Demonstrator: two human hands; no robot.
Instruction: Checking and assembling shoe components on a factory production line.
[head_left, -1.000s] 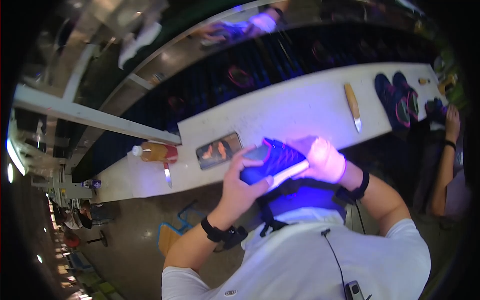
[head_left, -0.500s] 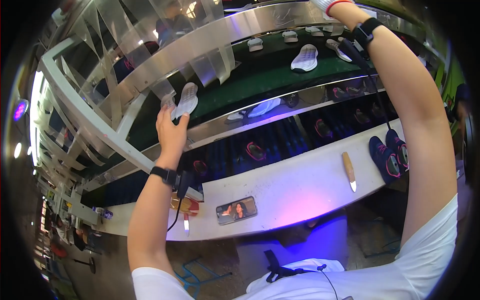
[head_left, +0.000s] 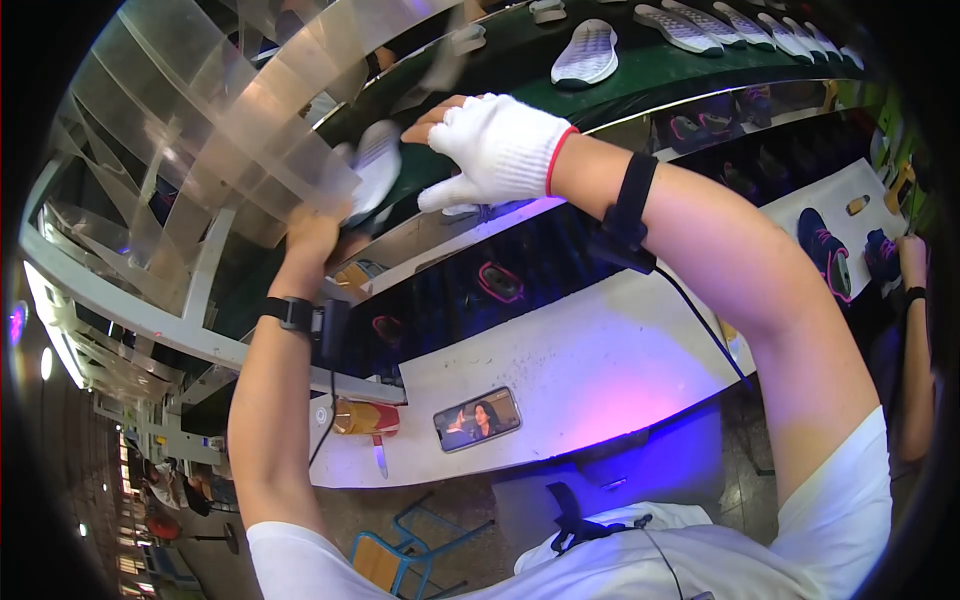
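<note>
A white shoe sole (head_left: 378,165), blurred by motion, lies on the upper green conveyor belt (head_left: 640,92). My left hand (head_left: 314,235) is at its near left end, partly behind a hanging clear plastic strip (head_left: 255,150). Its fingers are hidden, so I cannot tell whether they grip the sole. From the right reaches my right hand (head_left: 492,150), in a white knit glove with bare fingertips. It holds nothing; thumb and fingers are spread, with the fingertips just right of the sole. A larger white sole (head_left: 587,55) rests farther along the belt.
Several soles (head_left: 682,30) line the far right. Below, a dark lower conveyor carries pink-trimmed shoes (head_left: 499,282). On the white table lie a phone (head_left: 478,420), a red-gold container (head_left: 366,417) and a knife (head_left: 381,460). At right, another person's hand (head_left: 912,262) is beside dark sneakers (head_left: 825,250).
My right hand has come down and left from the upper right edge to beside the sole. My left hand has shifted left, behind the plastic strip. The other person's arm has appeared at right.
</note>
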